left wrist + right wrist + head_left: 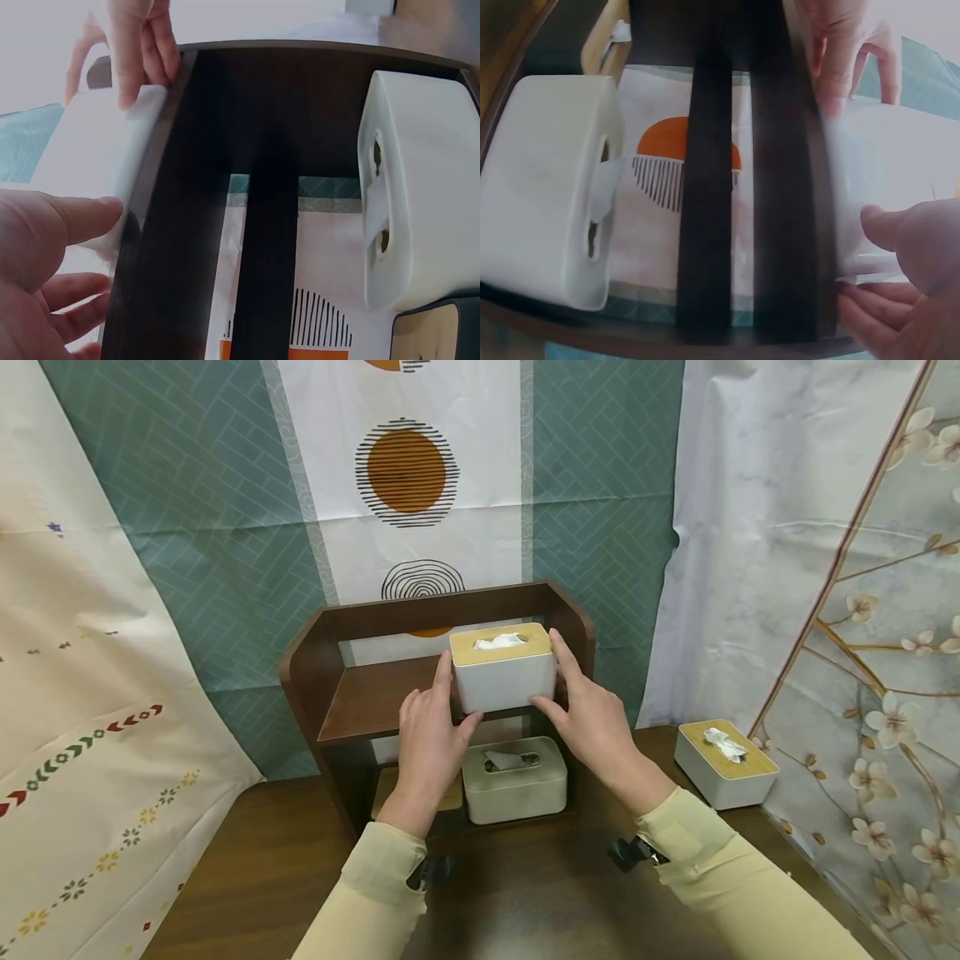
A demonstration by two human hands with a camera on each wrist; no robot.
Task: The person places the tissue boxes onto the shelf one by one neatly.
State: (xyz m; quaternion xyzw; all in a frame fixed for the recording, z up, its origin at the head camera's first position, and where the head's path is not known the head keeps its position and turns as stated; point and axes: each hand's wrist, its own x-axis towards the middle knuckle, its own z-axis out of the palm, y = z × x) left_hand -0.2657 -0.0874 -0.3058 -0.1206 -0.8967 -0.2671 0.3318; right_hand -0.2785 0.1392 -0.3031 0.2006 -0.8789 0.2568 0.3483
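Note:
A white tissue box (504, 683) with a light wood-coloured lid and a white tissue in its slot is held between both hands at the upper shelf's front edge. My left hand (431, 747) grips its left side, thumb at the lower front corner. On the opposite side my right hand (596, 722) holds it, thumb on the lower front and fingers along the side. In the left wrist view the pale tissue box (90, 142) sits at the shelf edge between the hands. The right wrist view shows the box (900, 165) beside the shelf board.
A dark brown two-tier shelf (375, 693) stands on a brown table (510, 893). Its lower tier holds a greenish-grey tissue box (516, 789) and, left of it, a wood-lidded box (386, 789). Another white, wood-lidded tissue box (727, 768) sits on the right by a floral curtain (885, 777).

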